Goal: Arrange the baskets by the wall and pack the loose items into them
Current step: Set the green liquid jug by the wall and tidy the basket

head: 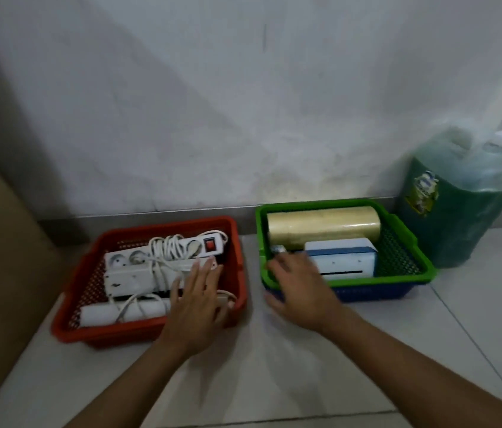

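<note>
The left hand (195, 299) lies flat, fingers spread, gripping nothing, on the power strips (163, 257) at the near right corner of the red basket (89, 332). The right hand (300, 290) reaches over the near left corner of the green basket (404, 233); its fingers are blurred, and I cannot tell whether its grip is pinching the small shiny item (278, 250) at its fingertips or is loose. The green basket appears nested in a blue basket (376, 294). Both sit on the floor (259, 366) close to the wall (243, 103), the red one slightly nearer the camera. The green basket holds a roll of clear film (323, 225) at its far edge and a white and blue box (345, 261) in front. The strips look rigid, but their coiled cords (163, 245) are floppy and likely to snag, so take them by the body. The baskets look light and stiff, best held by the rim. A green jug (459, 205) stands right of them, probably heavy.
</note>
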